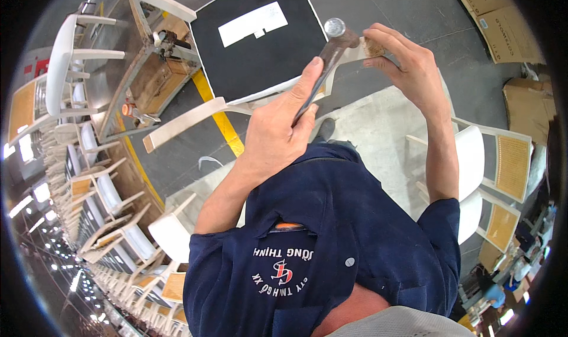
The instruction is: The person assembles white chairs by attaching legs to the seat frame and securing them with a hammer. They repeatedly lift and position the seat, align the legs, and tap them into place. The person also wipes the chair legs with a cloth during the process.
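Note:
An upturned chair with a black underside cover (254,59) lies in front of me, its pale wooden legs sticking outward. On the black cover is a white label (253,23). My left hand (278,124) is closed around the handle of a hammer (332,53), whose round metal face points up and away from me. The hammer head is beside the chair's right near leg (354,53). At the end of that leg, my right hand (408,65) has its thumb and fingers on either side of the wood. Anything small between those fingertips cannot be made out.
A workbench (127,94) with a tool on it stands at the left. Rows of pale chairs (118,195) fill the left side. White-seated chairs with woven backs (512,165) stand at the right. Cardboard boxes (503,29) are at the far right.

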`<state>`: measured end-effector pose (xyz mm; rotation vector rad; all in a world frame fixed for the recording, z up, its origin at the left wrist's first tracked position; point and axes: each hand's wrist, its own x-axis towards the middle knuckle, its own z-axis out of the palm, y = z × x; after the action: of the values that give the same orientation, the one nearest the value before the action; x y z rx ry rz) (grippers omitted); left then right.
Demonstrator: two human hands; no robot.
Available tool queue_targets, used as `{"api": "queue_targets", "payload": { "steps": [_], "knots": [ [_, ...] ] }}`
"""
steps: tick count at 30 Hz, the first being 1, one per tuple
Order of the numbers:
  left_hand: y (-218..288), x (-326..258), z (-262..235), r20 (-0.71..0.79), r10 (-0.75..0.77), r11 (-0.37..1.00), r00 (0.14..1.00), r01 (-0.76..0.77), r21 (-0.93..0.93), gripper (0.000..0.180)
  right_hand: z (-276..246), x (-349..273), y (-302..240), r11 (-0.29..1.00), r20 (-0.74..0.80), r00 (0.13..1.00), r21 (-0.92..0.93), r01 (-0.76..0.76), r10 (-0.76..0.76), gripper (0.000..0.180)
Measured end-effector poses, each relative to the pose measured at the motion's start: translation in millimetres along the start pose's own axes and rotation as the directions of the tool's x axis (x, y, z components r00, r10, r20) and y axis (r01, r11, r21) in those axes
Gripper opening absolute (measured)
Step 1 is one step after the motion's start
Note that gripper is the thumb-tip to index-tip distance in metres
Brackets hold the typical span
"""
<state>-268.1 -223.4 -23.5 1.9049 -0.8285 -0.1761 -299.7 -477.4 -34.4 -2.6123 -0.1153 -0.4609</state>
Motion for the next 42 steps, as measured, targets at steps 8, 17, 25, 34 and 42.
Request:
{"api": "queue_targets", "payload": {
  "steps": [8, 17, 25, 34, 42],
  "knots": [
    [-36, -4, 25, -0.046, 0.252, 0.960, 0.967, -0.243, 0.138, 0.075, 6, 0, -3, 0.996, -0.076, 0.996, 0.078, -0.043, 0.049, 0.044],
    [-47, 6, 27, -0.121, 0.275, 0.962, 0.954, -0.273, 0.033, 0.073, 3, -2, -7, 0.998, -0.056, 0.997, 0.037, -0.052, 0.054, 0.042],
    [-48, 15, 2, 0.081, 0.186, 0.975, 0.979, -0.194, 0.106, 0.071, 3, 0, -5, 0.989, -0.069, 0.993, 0.116, -0.091, 0.099, 0.042],
    [11, 83, -64, 0.376, -0.059, 0.993, 0.925, 0.016, 0.118, 0.062, 47, -14, -7, 0.861, -0.196, 0.932, 0.475, -0.182, 0.305, 0.055],
    [35, 123, -74, 0.605, -0.064, 0.965, 0.793, -0.104, 0.239, 0.061, 58, 5, -25, 0.765, -0.069, 0.820, 0.410, -0.496, 0.568, 0.034]
  ]
}}
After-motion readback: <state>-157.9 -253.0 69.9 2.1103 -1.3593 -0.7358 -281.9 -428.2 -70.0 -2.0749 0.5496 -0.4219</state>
